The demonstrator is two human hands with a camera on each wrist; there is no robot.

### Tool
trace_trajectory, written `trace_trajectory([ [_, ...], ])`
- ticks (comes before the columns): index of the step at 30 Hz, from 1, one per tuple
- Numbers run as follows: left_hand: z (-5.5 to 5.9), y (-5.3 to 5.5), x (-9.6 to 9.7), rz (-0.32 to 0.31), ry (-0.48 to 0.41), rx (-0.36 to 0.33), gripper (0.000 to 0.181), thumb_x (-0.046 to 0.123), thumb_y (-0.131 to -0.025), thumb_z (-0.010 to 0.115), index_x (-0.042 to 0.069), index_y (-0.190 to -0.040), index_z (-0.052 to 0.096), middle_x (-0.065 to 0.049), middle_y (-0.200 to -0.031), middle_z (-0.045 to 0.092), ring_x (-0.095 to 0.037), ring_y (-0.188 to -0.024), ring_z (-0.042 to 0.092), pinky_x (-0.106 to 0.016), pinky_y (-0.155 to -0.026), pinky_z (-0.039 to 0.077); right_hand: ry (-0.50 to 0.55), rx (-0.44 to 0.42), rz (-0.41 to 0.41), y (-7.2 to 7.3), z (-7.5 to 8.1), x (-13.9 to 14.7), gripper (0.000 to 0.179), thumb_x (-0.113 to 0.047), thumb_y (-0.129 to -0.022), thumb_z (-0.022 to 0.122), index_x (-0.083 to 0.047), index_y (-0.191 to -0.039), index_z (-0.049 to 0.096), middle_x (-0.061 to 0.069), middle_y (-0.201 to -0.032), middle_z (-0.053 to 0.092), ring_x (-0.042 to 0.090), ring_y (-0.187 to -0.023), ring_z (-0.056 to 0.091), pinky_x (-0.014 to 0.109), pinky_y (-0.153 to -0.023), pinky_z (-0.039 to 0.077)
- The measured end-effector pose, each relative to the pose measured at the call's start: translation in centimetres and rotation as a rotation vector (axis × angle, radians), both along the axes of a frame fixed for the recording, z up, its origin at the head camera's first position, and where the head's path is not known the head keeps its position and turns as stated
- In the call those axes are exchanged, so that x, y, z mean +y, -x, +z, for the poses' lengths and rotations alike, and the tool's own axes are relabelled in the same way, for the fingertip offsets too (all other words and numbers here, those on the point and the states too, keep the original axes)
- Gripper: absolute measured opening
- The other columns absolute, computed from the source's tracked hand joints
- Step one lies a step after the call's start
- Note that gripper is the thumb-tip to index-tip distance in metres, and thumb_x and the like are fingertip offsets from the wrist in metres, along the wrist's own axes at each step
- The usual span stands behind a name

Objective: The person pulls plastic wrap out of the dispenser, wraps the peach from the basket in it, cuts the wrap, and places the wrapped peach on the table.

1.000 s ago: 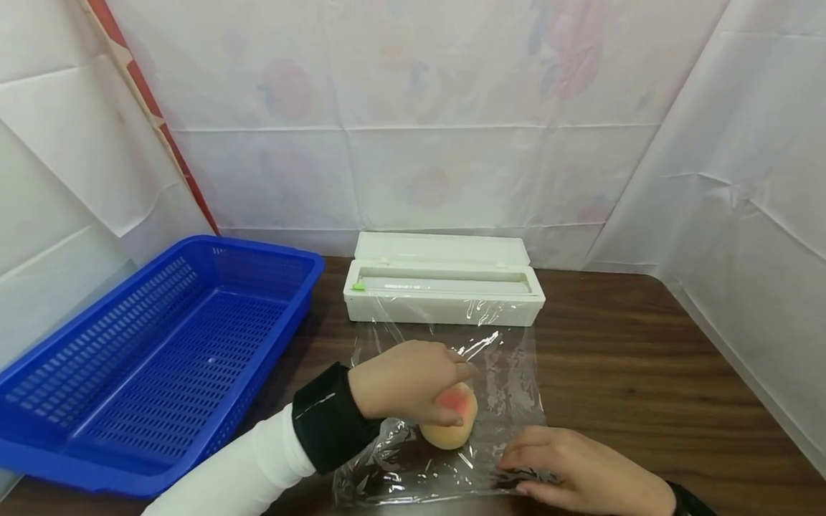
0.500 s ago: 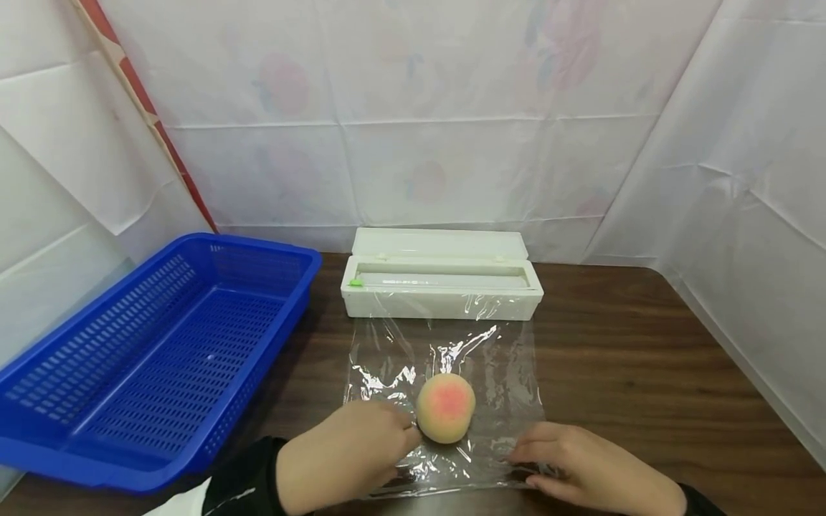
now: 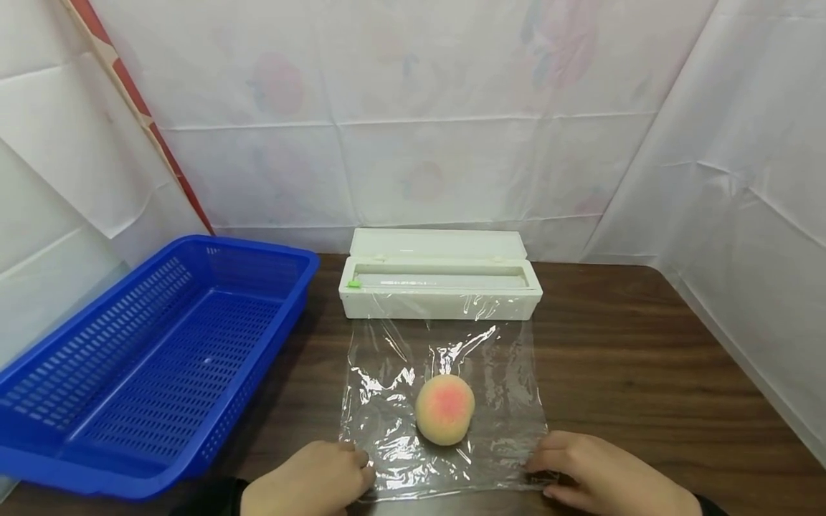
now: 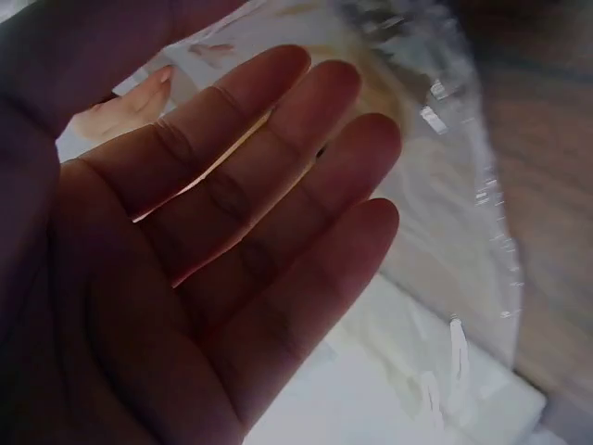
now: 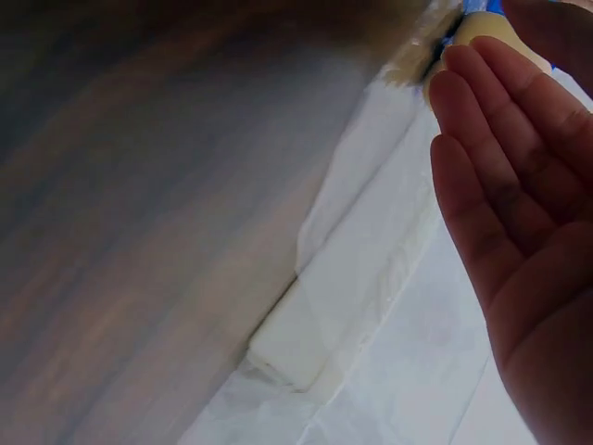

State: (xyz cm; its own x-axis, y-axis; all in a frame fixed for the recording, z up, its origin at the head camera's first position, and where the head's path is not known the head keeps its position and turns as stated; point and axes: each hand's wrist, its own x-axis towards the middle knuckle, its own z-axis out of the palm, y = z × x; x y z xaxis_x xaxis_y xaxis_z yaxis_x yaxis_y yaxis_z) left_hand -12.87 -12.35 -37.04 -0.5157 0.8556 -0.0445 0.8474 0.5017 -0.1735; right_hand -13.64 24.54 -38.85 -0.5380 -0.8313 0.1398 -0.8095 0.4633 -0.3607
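A yellow peach with a pink-red blush (image 3: 445,410) sits on a sheet of clear cling film (image 3: 500,387) lying on the table. The film runs back to a white cling film dispenser box (image 3: 442,306), whose lid stands up. At the film's front left corner is my left hand (image 3: 312,476), fingers beside or touching the edge. Its fingers look fairly straight in the left wrist view, with nothing visible in the palm. My right hand (image 3: 596,469) rests at the front right corner, the film edge near its fingertips and its thumb apart. Exact fingertip contact is unclear.
A large blue slotted plastic basket (image 3: 187,380) stands on the left. Dark wood table (image 3: 639,358) extends to the right of the film. White sheeting (image 3: 413,129) hangs behind and at both sides. A green slider (image 3: 354,284) sits at the box's left end.
My left hand has come off the peach and moved down and left to the film's front left corner. The right hand has shifted slightly right. The peach stays on the film.
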Motion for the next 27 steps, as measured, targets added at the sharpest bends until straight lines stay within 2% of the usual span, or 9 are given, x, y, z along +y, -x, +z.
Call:
trace_trajectory([
  [8,-0.7,0.2,-0.3,0.049,-0.025,-0.048,0.019,0.014,-0.060,0.069,0.018,-0.073,0.057,0.010,-0.063,0.044,-0.005,-0.056,0.041,-0.021,-0.045,0.035,0.011,0.044,0.008,0.2,-0.5,0.3,0.022,-0.016,-0.078,0.068,-0.021,-0.099,0.061,-0.017,-0.097,0.054,-0.002,-0.088,0.051,0.012,-0.072,0.041],
  [11,-1.0,0.3,-0.2,0.042,-0.043,-0.026,0.015,0.027,-0.068,0.069,0.019,-0.073,0.057,0.009,-0.062,0.044,-0.005,-0.055,0.040,-0.021,-0.044,0.034,0.010,0.027,0.017,0.3,-0.6,0.3,0.023,-0.014,-0.077,0.068,-0.022,-0.097,0.061,-0.017,-0.096,0.053,-0.003,-0.087,0.050,0.011,-0.072,0.040],
  [15,-1.3,0.5,-0.2,0.020,-0.073,0.019,0.030,0.049,-0.074,0.060,0.020,-0.069,0.055,0.010,-0.060,0.044,-0.004,-0.054,0.041,-0.021,-0.042,0.033,-0.006,-0.007,0.018,0.4,-0.6,0.3,0.023,-0.013,-0.077,0.067,-0.023,-0.097,0.060,-0.018,-0.095,0.053,-0.003,-0.086,0.049,0.012,-0.071,0.041],
  [20,-1.5,0.6,-0.2,0.005,-0.100,0.031,0.023,0.038,-0.074,0.064,0.020,-0.064,0.053,0.011,-0.056,0.045,-0.003,-0.050,0.040,-0.021,-0.041,0.034,-0.008,-0.013,0.007,0.5,-0.6,0.2,0.025,-0.008,-0.075,0.067,-0.023,-0.093,0.060,-0.019,-0.092,0.052,-0.003,-0.083,0.048,0.011,-0.068,0.039],
  [23,-1.7,0.7,-0.3,-0.006,-0.114,0.035,0.029,0.044,-0.073,0.064,0.021,-0.061,0.052,0.011,-0.054,0.043,-0.003,-0.048,0.038,-0.022,-0.039,0.031,0.002,-0.012,0.000,0.6,-0.7,0.1,0.029,-0.003,-0.072,0.067,-0.025,-0.090,0.059,-0.019,-0.089,0.051,-0.004,-0.080,0.047,0.009,-0.067,0.038],
  [26,-1.5,0.7,-0.4,0.003,-0.113,0.017,0.026,0.042,-0.072,0.064,0.021,-0.061,0.053,0.011,-0.054,0.043,-0.003,-0.048,0.038,-0.023,-0.040,0.030,0.016,0.019,-0.007,0.5,-0.8,0.1,0.031,0.001,-0.069,0.066,-0.025,-0.084,0.057,-0.020,-0.084,0.049,-0.005,-0.075,0.045,0.007,-0.064,0.036],
  [27,-1.4,0.7,-0.3,0.006,-0.105,0.024,0.022,0.036,-0.071,0.066,0.021,-0.062,0.053,0.011,-0.054,0.044,-0.004,-0.049,0.039,-0.023,-0.041,0.031,0.021,0.036,-0.009,0.5,-0.9,0.0,0.032,0.001,-0.068,0.066,-0.026,-0.082,0.057,-0.020,-0.082,0.048,-0.006,-0.073,0.044,0.006,-0.063,0.035],
])
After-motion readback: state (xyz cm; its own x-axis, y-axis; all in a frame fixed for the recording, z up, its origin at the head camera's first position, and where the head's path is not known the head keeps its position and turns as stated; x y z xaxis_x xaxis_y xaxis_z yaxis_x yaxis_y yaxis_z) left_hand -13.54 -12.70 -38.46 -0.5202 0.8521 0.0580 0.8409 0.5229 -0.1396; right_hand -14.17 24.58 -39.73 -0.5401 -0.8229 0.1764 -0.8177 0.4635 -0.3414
